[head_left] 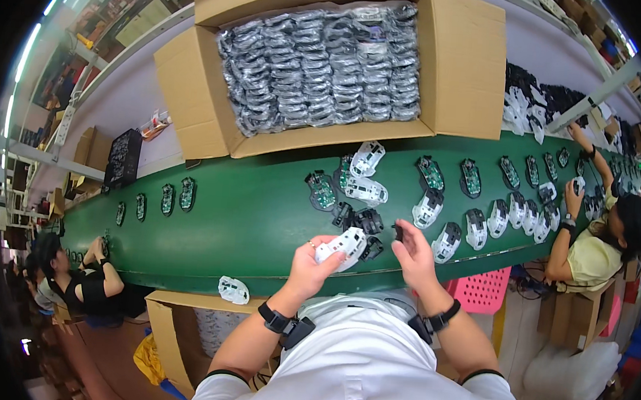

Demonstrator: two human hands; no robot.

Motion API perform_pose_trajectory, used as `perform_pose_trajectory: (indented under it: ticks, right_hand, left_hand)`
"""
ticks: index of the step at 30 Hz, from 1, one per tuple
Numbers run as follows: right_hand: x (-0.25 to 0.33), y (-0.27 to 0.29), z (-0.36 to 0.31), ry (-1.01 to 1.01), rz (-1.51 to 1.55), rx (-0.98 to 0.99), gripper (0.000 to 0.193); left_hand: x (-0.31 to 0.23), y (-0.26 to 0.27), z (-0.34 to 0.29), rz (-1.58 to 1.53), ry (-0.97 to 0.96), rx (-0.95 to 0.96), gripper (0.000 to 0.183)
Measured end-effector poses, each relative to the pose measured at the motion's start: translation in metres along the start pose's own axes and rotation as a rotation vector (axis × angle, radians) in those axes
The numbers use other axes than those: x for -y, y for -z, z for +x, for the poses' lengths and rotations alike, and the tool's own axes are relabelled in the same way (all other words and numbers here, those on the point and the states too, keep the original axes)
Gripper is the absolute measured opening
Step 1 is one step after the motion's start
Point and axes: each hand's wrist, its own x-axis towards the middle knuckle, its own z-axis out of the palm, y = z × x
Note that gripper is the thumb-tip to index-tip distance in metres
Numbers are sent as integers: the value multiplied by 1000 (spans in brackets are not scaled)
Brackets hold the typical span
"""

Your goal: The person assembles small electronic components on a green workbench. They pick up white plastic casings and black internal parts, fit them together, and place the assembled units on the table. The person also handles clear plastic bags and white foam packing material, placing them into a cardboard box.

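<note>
My left hand [310,269] is closed around a white computer mouse shell [345,246], its inner side with dark fittings facing up. To its right, my right hand [416,260] pinches a small black plastic part [398,234] between thumb and fingers. Just beyond the shell, several black plastic mouse parts [367,220] lie in a loose pile on the green work surface [252,217]. Behind them are two more white shells [366,191] and a black mouse base with a green circuit board [321,190].
Rows of mouse bases [471,178] and white shells [476,229] stretch right toward a co-worker [600,245]. More bases [167,199] lie left, near another person [81,272]. A large carton [287,149] of wrapped items stands behind. One shell [233,290] rests at the near edge.
</note>
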Motion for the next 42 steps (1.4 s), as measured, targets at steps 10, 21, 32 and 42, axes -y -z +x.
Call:
perform_pose_trajectory:
  ticks: [10,21,32,42]
  right_hand:
    - [51,-18,-12,329,-22,92,65]
    - [53,-22,-10,4,182,193,60]
    - [43,-14,4,-133,-156,278,52]
    - [33,10,33,-307,9,383,20]
  left_hand:
    - [-20,-43,5,253,-194,-25,31]
    - [-14,-43,-5,333,-264,-7,32]
    - [1,-39,13,445,-287,-26,27]
    - [33,-69,27,147,-115,-471,47]
